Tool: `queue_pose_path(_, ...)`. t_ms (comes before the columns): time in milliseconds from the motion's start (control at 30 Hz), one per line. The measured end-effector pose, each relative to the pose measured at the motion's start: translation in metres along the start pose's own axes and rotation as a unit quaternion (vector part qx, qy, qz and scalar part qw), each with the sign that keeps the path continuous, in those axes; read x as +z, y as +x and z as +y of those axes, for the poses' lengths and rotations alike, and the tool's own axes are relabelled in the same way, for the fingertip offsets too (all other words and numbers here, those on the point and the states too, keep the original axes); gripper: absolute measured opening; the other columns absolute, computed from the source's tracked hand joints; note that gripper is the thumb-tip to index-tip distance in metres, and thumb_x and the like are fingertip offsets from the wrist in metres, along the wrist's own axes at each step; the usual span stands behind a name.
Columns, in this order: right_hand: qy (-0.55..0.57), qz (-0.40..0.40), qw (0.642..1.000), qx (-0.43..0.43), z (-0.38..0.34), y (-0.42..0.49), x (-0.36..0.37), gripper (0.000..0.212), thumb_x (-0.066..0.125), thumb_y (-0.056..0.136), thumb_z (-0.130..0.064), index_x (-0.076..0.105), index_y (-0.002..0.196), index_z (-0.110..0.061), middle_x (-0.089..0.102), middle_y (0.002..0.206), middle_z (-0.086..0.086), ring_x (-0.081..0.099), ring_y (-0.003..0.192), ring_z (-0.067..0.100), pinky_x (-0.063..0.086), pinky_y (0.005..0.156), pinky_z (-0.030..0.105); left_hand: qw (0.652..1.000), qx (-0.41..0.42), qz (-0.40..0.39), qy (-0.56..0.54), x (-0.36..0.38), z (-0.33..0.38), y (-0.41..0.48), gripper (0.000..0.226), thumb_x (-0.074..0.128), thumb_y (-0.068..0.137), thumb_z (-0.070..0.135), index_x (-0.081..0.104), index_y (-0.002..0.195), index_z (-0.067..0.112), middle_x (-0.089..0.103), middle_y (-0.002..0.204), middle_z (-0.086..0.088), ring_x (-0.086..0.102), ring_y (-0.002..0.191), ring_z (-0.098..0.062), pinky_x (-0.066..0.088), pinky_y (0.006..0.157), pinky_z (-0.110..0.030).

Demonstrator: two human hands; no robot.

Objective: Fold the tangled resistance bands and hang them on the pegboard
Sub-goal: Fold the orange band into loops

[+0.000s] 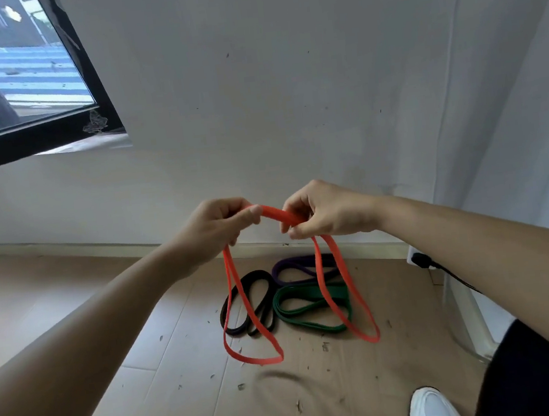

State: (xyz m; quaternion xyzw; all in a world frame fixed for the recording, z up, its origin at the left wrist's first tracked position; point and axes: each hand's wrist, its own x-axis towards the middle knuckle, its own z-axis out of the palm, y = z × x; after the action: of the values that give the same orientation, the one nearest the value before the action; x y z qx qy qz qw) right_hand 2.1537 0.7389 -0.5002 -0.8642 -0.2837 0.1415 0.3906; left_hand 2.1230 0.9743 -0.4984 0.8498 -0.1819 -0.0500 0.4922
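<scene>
Wooden floor (148, 376) by white wall. Orange band (275, 214) pinched at top between my left hand (220, 227) and right hand (321, 212), short span running hand to hand, two loops hanging below. Black band (259, 298), purple band (293, 267), green band (311, 306) lie on floor beyond orange band. Pegboard out of view.

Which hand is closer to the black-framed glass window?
Left. The left hand is below-right of the black-framed glass window; the right hand is farther right. Both grip the orange rubber band.
</scene>
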Motion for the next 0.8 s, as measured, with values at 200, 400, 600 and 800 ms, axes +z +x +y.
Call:
queue_pose_path(200, 0.023, -0.047, 0.997, 0.048, 0.024, -0.004, -0.009, 0.009, 0.075, 0.089, -0.012, 0.074, 0.097, -0.007, 0.075, 0.086, 0.003, 0.073, 0.083, 0.015, 0.058, 0.079, 0.028, 0.988, 0.005, 0.091, -0.124, -0.013, 0.002, 0.001, 0.031, 0.057, 0.089, 0.041, 0.063, 0.087, 0.01, 0.047, 0.061, 0.009, 0.044, 0.057, -0.008, 0.043, 0.065, -0.025)
queue_pose_path(400, 0.079, -0.101, 0.989, 0.073, 0.039, -0.007, -0.009, 0.012, 0.074, 0.089, -0.005, 0.073, 0.101, -0.002, 0.074, 0.087, 0.005, 0.073, 0.085, 0.018, 0.058, 0.079, 0.028, 0.961, -0.007, 0.164, -0.221, -0.019, 0.002, 0.002, 0.028, 0.052, 0.104, 0.033, 0.059, 0.086, 0.013, 0.047, 0.067, 0.006, 0.045, 0.061, -0.01, 0.046, 0.069, -0.028)
queue_pose_path(600, 0.079, -0.097, 0.989, 0.076, 0.045, -0.008, -0.003, 0.018, 0.074, 0.09, -0.007, 0.074, 0.106, 0.001, 0.075, 0.092, 0.013, 0.074, 0.087, 0.022, 0.061, 0.084, 0.037, 0.96, -0.045, 0.182, -0.21, -0.03, -0.007, -0.004, 0.027, 0.051, 0.105, 0.033, 0.062, 0.091, 0.012, 0.051, 0.068, 0.004, 0.048, 0.062, -0.012, 0.045, 0.07, -0.028)
queue_pose_path(800, 0.072, -0.064, 0.993, 0.074, 0.054, -0.004, -0.003, 0.019, 0.07, 0.094, -0.011, 0.076, 0.112, -0.008, 0.071, 0.083, 0.002, 0.069, 0.078, 0.013, 0.06, 0.08, 0.031, 0.966, -0.088, 0.18, -0.161, -0.046, -0.032, -0.01, 0.028, 0.056, 0.102, 0.029, 0.069, 0.09, 0.008, 0.041, 0.059, 0.004, 0.037, 0.057, -0.014, 0.034, 0.064, -0.03)
